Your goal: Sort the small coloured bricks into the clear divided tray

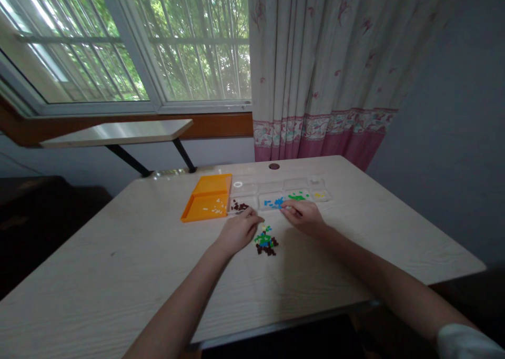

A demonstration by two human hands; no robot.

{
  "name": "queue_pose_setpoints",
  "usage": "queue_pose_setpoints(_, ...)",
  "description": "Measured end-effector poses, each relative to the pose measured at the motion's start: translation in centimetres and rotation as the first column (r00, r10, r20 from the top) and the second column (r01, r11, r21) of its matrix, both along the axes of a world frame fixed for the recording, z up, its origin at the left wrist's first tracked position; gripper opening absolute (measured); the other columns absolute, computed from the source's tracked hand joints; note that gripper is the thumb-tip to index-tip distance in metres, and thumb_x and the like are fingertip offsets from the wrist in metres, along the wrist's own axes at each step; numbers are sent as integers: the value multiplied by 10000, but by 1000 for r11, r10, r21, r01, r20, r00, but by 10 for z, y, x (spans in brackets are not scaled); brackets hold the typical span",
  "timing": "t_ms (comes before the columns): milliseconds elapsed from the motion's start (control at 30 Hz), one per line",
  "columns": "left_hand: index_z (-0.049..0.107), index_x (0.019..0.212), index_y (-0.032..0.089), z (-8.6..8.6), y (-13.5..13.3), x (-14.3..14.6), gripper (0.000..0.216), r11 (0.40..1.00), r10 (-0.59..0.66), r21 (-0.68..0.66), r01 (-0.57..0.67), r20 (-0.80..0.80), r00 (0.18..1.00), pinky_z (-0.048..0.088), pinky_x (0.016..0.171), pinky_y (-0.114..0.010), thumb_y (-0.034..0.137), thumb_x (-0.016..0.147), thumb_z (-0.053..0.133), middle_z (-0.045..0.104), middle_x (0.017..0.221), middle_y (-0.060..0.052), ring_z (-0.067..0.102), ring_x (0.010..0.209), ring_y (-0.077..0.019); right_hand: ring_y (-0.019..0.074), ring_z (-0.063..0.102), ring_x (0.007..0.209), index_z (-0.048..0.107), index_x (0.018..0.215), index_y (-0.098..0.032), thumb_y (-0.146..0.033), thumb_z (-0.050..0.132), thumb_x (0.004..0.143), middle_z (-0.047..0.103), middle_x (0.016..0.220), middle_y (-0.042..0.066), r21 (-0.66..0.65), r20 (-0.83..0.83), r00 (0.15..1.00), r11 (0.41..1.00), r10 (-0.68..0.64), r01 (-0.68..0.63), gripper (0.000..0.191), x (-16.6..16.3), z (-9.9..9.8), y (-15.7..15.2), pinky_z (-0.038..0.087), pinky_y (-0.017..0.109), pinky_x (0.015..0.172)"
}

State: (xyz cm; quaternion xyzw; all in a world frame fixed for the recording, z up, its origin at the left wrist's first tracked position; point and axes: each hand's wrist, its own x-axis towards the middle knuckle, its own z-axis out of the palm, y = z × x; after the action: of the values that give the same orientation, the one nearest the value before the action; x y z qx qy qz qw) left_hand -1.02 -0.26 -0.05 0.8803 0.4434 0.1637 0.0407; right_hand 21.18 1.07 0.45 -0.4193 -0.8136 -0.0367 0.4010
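Note:
A small heap of mixed beads (265, 242), green, blue, yellow and dark brown, lies on the pale wooden table (118, 264). My left hand (239, 231) rests just left of the heap, fingers curled in a pinch at its upper edge. My right hand (303, 215) lies to the upper right, fingers pinched together at the front rim of a clear compartment tray (272, 186). The tray's cells hold brown beads (238, 206), blue beads (273, 203), green beads (296, 196) and yellow beads (319, 194). Whatever the fingertips hold is too small to see.
An orange lid or shallow tray (205, 201) with a few white beads lies left of the clear tray. A round cable hole (273, 166) sits near the table's far edge. Behind are a window, a narrow shelf (118, 133) and a pink-hemmed curtain (315, 75).

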Motion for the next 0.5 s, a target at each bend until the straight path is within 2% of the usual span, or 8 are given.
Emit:
queue_pose_setpoints(167,587,971,213,-1,2,-2,222,999,45,23,-45,5,999,448,661,-250,219,842,407,538,957,-53,567,797,-151,92,501,461,678,783,-189,-415,421,852,561,478,-8,61,-46,999,998,-16,19,349,2,2,-1,389,188,539)
queue_pose_setpoints(500,587,927,202,-3,3,-2,199,994,98,43,-98,-11,995,452,645,-257,276,844,421,542,934,-50,571,798,-159,102,505,495,681,819,-194,-390,449,845,551,486,-9,28,5,999,998,-48,48,305,5,1,5,370,203,576)
